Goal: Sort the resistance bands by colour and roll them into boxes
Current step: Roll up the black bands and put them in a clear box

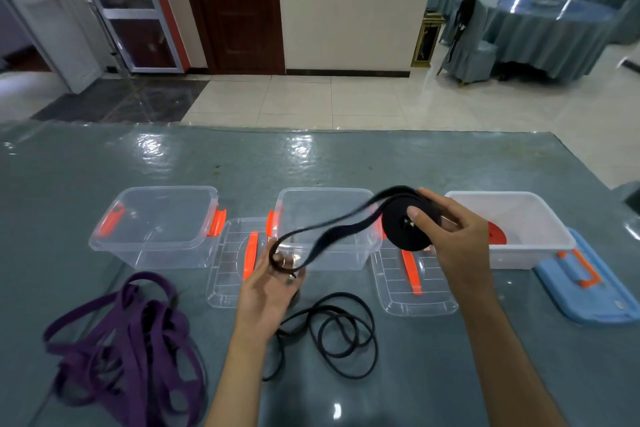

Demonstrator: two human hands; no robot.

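Bare forearms, hands [273, 291], possibly painted nail

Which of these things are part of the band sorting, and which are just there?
Part of the job:
black roll in the right hand
its loose end, in the left hand
black bands on the table
purple bands
three boxes
lids

Just there:
round table
chair
door

At frame centre, the right hand [457, 236] pinches a black roll [401, 229]; its loose tail loops round the left hand's [273, 284] fingers. Purple bands [128, 340] lie lower left on the desk [450, 166].
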